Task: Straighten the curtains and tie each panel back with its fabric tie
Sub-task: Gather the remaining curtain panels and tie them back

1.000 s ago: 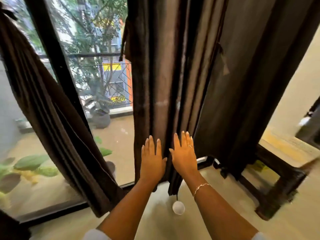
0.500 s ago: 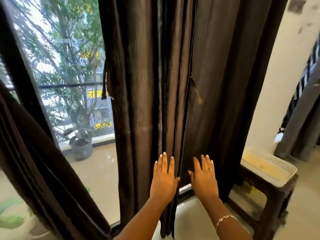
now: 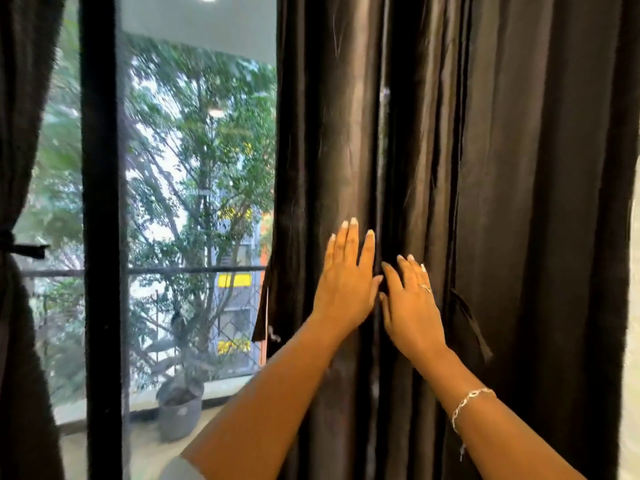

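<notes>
A dark brown right curtain panel point(image 3: 502, 168) hangs in long folds over the right half of the window. My left hand point(image 3: 346, 282) lies flat on its folds with fingers straight. Just right of it, my right hand point(image 3: 412, 303) also presses flat on the fabric, the thumbs nearly touching. One fabric tie strip point(image 3: 260, 317) dangles loose at the panel's left edge, and another point(image 3: 474, 327) hangs on its right side. The left curtain panel point(image 3: 20, 306) at the frame's left edge is cinched by a knotted tie point(image 3: 24, 249).
A black window frame post point(image 3: 100, 237) stands between the two panels. Through the glass are a balcony railing point(image 3: 173, 270), a grey potted plant point(image 3: 180, 410) and trees. A strip of pale wall point(image 3: 632, 341) shows at the far right.
Both hands have slid upward along the right panel's folds, staying flat and side by side. The view has tilted up, so the floor and stool have left the frame.
</notes>
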